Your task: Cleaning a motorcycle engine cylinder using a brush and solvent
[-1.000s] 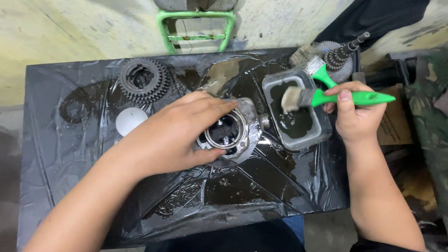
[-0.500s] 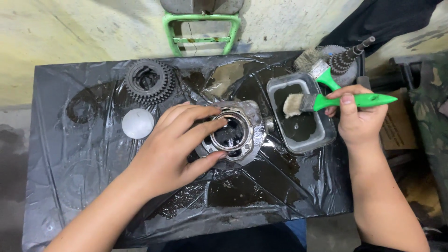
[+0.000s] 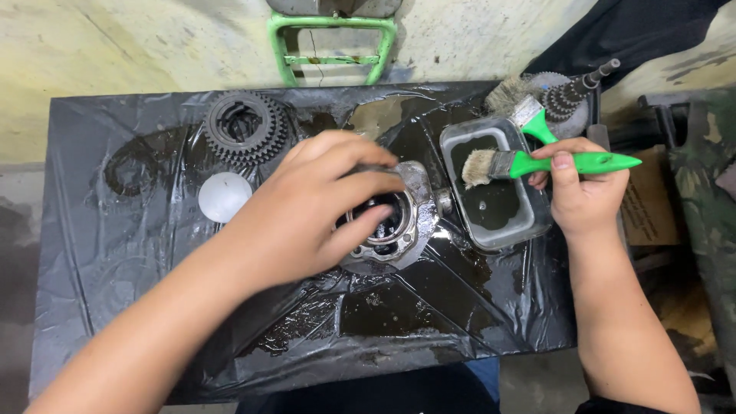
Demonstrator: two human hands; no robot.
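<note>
Covering the metal housing (image 3: pixel 399 230), left hand (image 3: pixel 307 207) hides its top.

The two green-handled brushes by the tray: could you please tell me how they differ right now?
The held brush is gripped in the right hand, level, with its bristles over the dark liquid in the tray. The spare brush is in nobody's hand; it rests slanted at the tray's far edge, bristles pointing away from the person. Much of its handle is hidden behind the held brush. Both have green handles, metal bands and pale bristles.
</note>
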